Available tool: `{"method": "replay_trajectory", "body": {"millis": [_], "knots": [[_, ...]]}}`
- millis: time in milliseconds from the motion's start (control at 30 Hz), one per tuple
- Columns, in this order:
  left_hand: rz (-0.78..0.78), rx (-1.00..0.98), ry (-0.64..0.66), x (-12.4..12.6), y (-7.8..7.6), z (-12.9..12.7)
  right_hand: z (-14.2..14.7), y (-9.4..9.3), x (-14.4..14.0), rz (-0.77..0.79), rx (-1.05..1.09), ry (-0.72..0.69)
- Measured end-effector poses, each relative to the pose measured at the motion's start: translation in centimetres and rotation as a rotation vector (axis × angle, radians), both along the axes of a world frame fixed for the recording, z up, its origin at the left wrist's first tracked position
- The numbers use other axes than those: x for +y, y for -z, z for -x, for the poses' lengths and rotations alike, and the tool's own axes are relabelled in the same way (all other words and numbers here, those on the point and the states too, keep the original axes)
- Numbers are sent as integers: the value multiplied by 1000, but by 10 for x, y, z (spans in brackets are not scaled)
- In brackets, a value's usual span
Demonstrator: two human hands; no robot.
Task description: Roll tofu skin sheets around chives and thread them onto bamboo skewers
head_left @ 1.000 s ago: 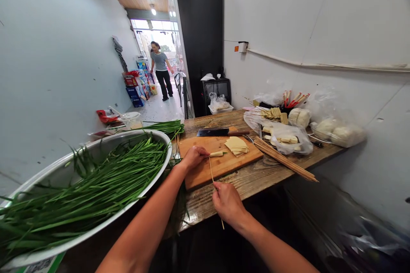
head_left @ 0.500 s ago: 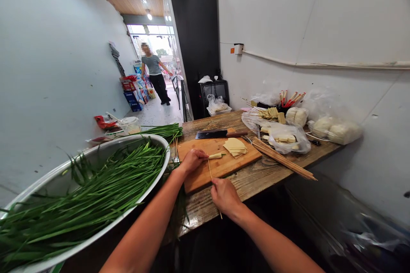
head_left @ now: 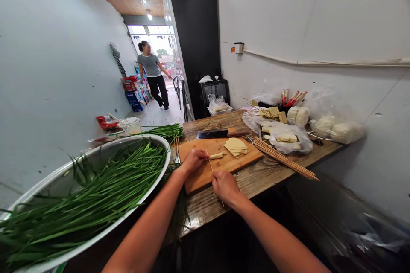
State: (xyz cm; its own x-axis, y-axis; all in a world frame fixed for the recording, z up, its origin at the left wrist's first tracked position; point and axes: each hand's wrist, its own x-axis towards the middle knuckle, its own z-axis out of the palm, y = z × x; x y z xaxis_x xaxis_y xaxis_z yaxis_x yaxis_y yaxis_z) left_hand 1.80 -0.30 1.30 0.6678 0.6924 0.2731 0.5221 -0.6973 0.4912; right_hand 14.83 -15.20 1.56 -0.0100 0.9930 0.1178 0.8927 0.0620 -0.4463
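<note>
My left hand (head_left: 196,161) pinches one end of a small pale roll of tofu sheet (head_left: 218,156) with green showing at its far end. The roll lies over the wooden cutting board (head_left: 200,181). In my closed right hand (head_left: 226,187) is a thin wooden skewer (head_left: 211,165), which runs up to the roll near my left fingertips. Its tip shows beyond the roll. To the right on the board is a stack of cut tofu sheets (head_left: 236,147). A cleaver (head_left: 212,135) rests along the board's back edge.
On the left stands a large metal basin (head_left: 168,155) full of long green chives (head_left: 105,200). A bundle of skewers (head_left: 285,160) lies right of the board, by bagged food (head_left: 285,134) and wrapped white packages (head_left: 336,130). A person (head_left: 152,68) walks near the doorway.
My right hand has moved slightly up toward the roll, and the skewer's tip now sticks out farther past it. The person in the background has stepped closer.
</note>
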Motion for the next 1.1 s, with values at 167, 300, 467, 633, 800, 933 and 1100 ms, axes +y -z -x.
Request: {"method": "replay_trajectory", "body": {"millis": [167, 300, 467, 633, 800, 933, 1100], "knots": [[-13, 9, 2, 1, 0, 0, 2, -2, 5, 7, -23, -2], [-34, 50, 6, 0, 0, 1, 2, -1, 3, 5, -31, -16], [-166, 110, 18, -10, -2, -4, -1, -1, -3, -4, -48, -51], [-266, 185, -45, -12, -21, 11, -48, -1, 6, -175, 7, -22], [-303, 285, -344, 2, -26, 42, -127, -8, 49, -305, -66, 109], [-213, 321, -492, 12, -10, 48, -157, -14, 77, -230, -200, -41], [-222, 156, -397, 15, -4, 39, -159, -16, 84, -180, -377, -200]]}}
